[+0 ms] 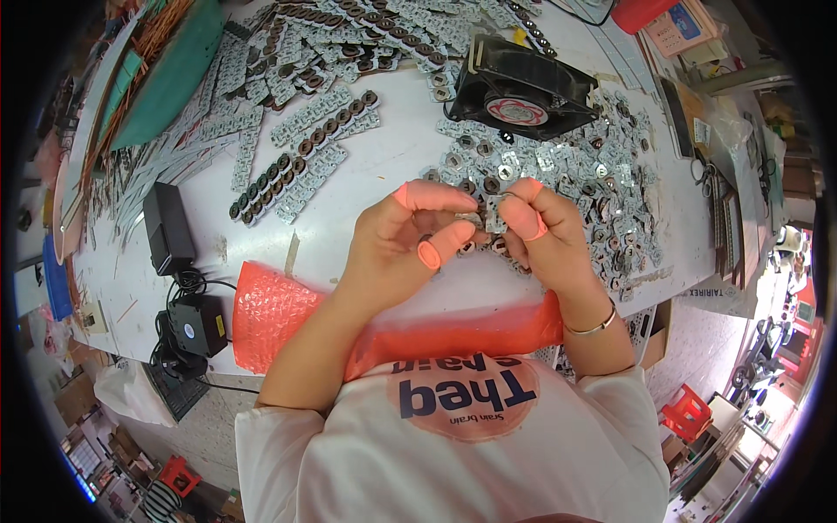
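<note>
A small silvery circuit piece [493,212] sits pinched between the left hand [403,247] and right hand [545,237].

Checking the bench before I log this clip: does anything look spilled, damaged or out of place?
Nothing looks damaged. The small square parts lie in a loose heap right of the hands, spreading to the black fan. The strips are scattered rather than stacked.

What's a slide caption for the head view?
Both hands pinch a small circuit board piece over a pile of separated pieces.
</note>
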The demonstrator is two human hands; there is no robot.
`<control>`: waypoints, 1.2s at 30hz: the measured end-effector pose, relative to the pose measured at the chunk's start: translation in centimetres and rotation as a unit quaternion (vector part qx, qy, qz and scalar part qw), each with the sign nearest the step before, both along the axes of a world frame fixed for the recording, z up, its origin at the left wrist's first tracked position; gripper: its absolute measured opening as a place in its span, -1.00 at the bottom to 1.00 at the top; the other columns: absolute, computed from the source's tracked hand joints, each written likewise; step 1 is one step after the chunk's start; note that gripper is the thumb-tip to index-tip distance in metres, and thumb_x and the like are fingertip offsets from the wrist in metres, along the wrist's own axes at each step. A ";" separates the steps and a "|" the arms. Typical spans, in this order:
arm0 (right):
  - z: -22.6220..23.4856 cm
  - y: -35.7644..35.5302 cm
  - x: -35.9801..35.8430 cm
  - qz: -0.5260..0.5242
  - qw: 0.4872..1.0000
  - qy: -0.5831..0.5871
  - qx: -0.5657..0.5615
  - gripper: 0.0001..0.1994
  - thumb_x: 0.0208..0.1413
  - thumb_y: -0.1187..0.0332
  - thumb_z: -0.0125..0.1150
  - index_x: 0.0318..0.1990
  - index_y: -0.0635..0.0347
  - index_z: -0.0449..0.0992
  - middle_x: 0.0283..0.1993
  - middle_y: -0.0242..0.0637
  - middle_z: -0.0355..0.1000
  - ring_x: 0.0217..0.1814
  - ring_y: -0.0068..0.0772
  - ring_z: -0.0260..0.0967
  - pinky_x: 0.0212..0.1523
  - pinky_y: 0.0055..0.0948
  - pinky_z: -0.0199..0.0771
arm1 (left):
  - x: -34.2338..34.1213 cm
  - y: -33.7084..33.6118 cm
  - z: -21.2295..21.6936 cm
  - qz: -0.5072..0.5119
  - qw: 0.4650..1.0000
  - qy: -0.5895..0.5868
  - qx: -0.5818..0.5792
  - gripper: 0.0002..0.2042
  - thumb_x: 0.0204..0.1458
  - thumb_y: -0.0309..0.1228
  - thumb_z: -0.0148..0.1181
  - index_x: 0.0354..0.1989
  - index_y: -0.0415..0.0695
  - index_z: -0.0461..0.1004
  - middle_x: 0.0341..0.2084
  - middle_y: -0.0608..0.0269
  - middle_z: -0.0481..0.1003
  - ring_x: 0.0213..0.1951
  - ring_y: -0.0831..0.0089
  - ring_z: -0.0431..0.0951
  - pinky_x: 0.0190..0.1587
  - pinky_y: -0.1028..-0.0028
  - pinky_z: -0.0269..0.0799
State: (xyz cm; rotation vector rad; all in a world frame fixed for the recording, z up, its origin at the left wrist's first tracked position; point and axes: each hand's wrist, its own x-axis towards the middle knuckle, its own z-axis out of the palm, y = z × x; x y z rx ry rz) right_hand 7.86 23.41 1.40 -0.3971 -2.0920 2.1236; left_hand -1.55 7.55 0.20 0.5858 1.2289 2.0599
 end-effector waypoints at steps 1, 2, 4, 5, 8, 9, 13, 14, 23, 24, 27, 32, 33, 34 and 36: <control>-0.1 0.0 0.0 0.000 1.000 0.000 0.000 -0.78 0.24 0.26 0.01 -0.38 0.20 0.36 -0.70 -0.58 0.16 -0.75 -0.80 -0.02 -0.74 -0.72 -0.05 | 0.0 -0.1 -0.1 0.016 0.996 0.083 -0.024 -0.82 -0.06 -0.68 0.21 -0.26 -0.25 0.44 -0.29 0.13 0.49 -0.25 0.42 0.53 -0.20 0.42 0.50; -0.2 0.0 0.0 0.006 0.999 0.018 0.030 -0.77 0.25 0.25 0.01 -0.40 0.19 0.35 -0.70 -0.59 0.15 -0.74 -0.82 -0.02 -0.73 -0.73 -0.05 | 0.0 -0.2 -0.2 0.032 0.984 0.166 -0.048 -0.80 -0.08 -0.70 0.20 -0.25 -0.26 0.44 -0.24 0.13 0.48 -0.19 0.43 0.51 -0.14 0.41 0.48; -0.3 0.0 -0.1 0.013 0.998 0.036 0.059 -0.76 0.25 0.25 0.00 -0.42 0.18 0.33 -0.70 -0.60 0.14 -0.72 -0.84 -0.02 -0.71 -0.74 -0.06 | 0.0 -0.2 -0.5 0.049 0.971 0.225 -0.061 -0.78 -0.09 -0.71 0.21 -0.24 -0.26 0.44 -0.25 0.14 0.48 -0.17 0.43 0.49 -0.12 0.43 0.46; -0.4 0.0 -0.1 0.016 0.996 0.040 0.077 -0.76 0.25 0.25 0.01 -0.42 0.18 0.33 -0.70 -0.61 0.14 -0.72 -0.84 -0.02 -0.71 -0.74 -0.06 | -0.1 -0.2 -0.7 0.065 0.954 0.284 -0.072 -0.76 -0.10 -0.72 0.22 -0.22 -0.26 0.44 -0.26 0.16 0.49 -0.15 0.43 0.48 -0.10 0.45 0.44; -0.6 -0.1 -0.3 0.024 0.995 0.043 0.091 -0.77 0.24 0.25 0.01 -0.40 0.18 0.34 -0.70 -0.60 0.14 -0.71 -0.84 -0.01 -0.70 -0.74 -0.05 | -0.1 0.0 -1.1 0.107 0.935 0.330 -0.075 -0.76 -0.10 -0.72 0.22 -0.23 -0.27 0.44 -0.27 0.16 0.50 -0.16 0.41 0.49 -0.07 0.47 0.41; -0.5 -0.1 -0.3 0.028 0.995 0.042 0.089 -0.77 0.25 0.24 0.01 -0.39 0.19 0.35 -0.70 -0.60 0.15 -0.72 -0.83 -0.01 -0.70 -0.74 -0.04 | 0.0 0.0 -1.1 0.106 0.935 0.329 -0.076 -0.76 -0.10 -0.72 0.22 -0.23 -0.27 0.44 -0.27 0.16 0.50 -0.16 0.41 0.49 -0.07 0.47 0.41; -0.4 -0.6 -0.2 0.016 0.997 0.020 0.069 -0.76 0.25 0.24 -0.01 -0.39 0.18 0.35 -0.69 -0.59 0.15 -0.72 -0.81 0.01 -0.70 -0.73 -0.02 | 0.4 0.0 -0.7 0.118 0.942 0.298 -0.098 -0.78 -0.10 -0.72 0.21 -0.24 -0.27 0.44 -0.27 0.16 0.50 -0.16 0.40 0.49 -0.07 0.47 0.41; -0.2 -0.8 -0.2 -0.003 0.999 0.014 0.046 -0.76 0.25 0.24 -0.01 -0.39 0.18 0.35 -0.69 -0.58 0.15 -0.73 -0.80 0.01 -0.71 -0.72 -0.01 | 0.5 0.0 -0.7 0.117 0.949 0.275 -0.101 -0.78 -0.09 -0.72 0.21 -0.24 -0.27 0.44 -0.27 0.15 0.50 -0.16 0.40 0.50 -0.07 0.47 0.41; -0.2 -1.2 -0.2 -0.050 0.998 -0.020 -0.022 -0.79 0.23 0.28 0.04 -0.41 0.19 0.36 -0.68 -0.56 0.18 -0.68 -0.77 0.05 -0.68 -0.69 0.04 | 0.1 0.2 -0.3 0.123 0.903 0.397 -0.111 -0.79 -0.13 -0.70 0.24 -0.27 -0.26 0.47 -0.35 0.13 0.52 -0.29 0.35 0.54 -0.21 0.48 0.46; -0.2 -1.2 -0.1 -0.056 0.998 -0.021 -0.038 -0.81 0.23 0.31 0.03 -0.40 0.18 0.35 -0.71 -0.55 0.17 -0.75 -0.78 0.04 -0.75 -0.70 0.00 | 0.1 0.2 -0.4 0.123 0.903 0.397 -0.110 -0.79 -0.13 -0.70 0.24 -0.27 -0.26 0.47 -0.35 0.13 0.52 -0.29 0.35 0.54 -0.21 0.48 0.46; -0.3 0.0 -0.5 -0.005 0.996 -0.051 0.067 -0.80 0.20 0.35 0.07 -0.44 0.23 0.39 -0.67 -0.50 0.24 -0.73 -0.77 0.06 -0.73 -0.69 0.03 | 0.0 0.0 -0.6 0.126 0.901 0.394 -0.127 -0.79 -0.14 -0.69 0.25 -0.28 -0.24 0.49 -0.39 0.12 0.52 -0.32 0.33 0.55 -0.25 0.48 0.46; -1.4 0.7 -0.8 -0.003 0.959 0.046 0.280 -0.82 0.14 0.37 0.14 -0.45 0.29 0.48 -0.63 -0.46 0.30 -0.66 -0.71 0.14 -0.62 -0.66 0.13 | -0.1 0.1 -0.3 0.139 0.893 0.407 -0.134 -0.81 -0.11 -0.67 0.22 -0.28 -0.25 0.49 -0.36 0.10 0.50 -0.33 0.37 0.53 -0.25 0.50 0.47; -1.6 0.7 -0.8 -0.026 0.950 0.093 0.298 -0.83 0.12 0.37 0.16 -0.43 0.30 0.51 -0.62 -0.46 0.32 -0.63 -0.69 0.17 -0.59 -0.65 0.16 | -0.1 0.1 -0.3 0.138 0.893 0.407 -0.134 -0.81 -0.11 -0.67 0.22 -0.28 -0.25 0.49 -0.36 0.10 0.50 -0.33 0.37 0.53 -0.25 0.50 0.47; -1.1 0.8 -0.7 -0.024 0.950 0.094 0.297 -0.83 0.12 0.37 0.16 -0.43 0.30 0.51 -0.62 -0.46 0.32 -0.63 -0.69 0.17 -0.59 -0.65 0.16 | 0.0 0.0 -0.3 0.109 0.910 0.372 -0.149 -0.82 -0.08 -0.67 0.20 -0.26 -0.26 0.48 -0.33 0.11 0.49 -0.32 0.39 0.53 -0.25 0.51 0.47; 0.3 1.2 -0.4 -0.054 0.973 0.011 0.223 -0.87 0.06 0.40 0.21 -0.40 0.31 0.52 -0.60 -0.30 0.34 -0.56 -0.57 0.23 -0.53 -0.55 0.25 | -0.1 -0.1 -0.5 0.081 0.924 0.335 -0.164 -0.83 -0.05 -0.66 0.18 -0.24 -0.28 0.47 -0.30 0.12 0.48 -0.30 0.41 0.53 -0.25 0.51 0.48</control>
